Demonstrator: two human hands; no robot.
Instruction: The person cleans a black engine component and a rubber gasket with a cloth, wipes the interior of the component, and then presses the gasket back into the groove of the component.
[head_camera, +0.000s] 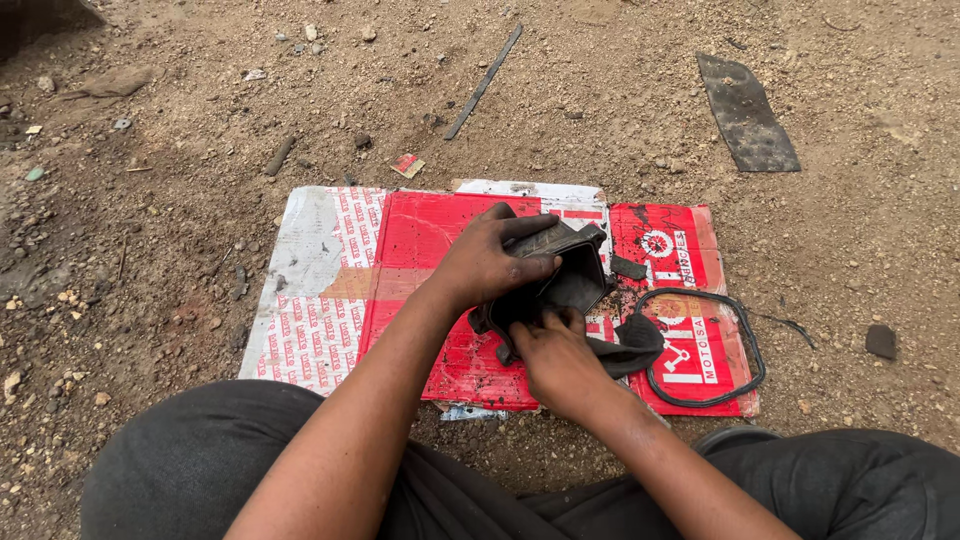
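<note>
Fingers (528, 232) of the left hand (487, 262) are clamped over the top of a black, grimy box-shaped part (572, 278), whose open hollow is seen dark, with nothing made out inside. Right hand (553, 352) fingers are closed on a dark cloth (627, 348) pressed at the part's lower edge. Both are held over red printed cardboard (420, 240) on the dirt ground. At 3 o'clock of the part, a black rubber gasket (748, 345) is laid on the cardboard.

Your left hand (487, 262) covers the top of the black part (570, 280), and your right hand (557, 360) hides its lower edge, so its shape stays unclear. Your knees are cut off by the bottom edge.
</note>
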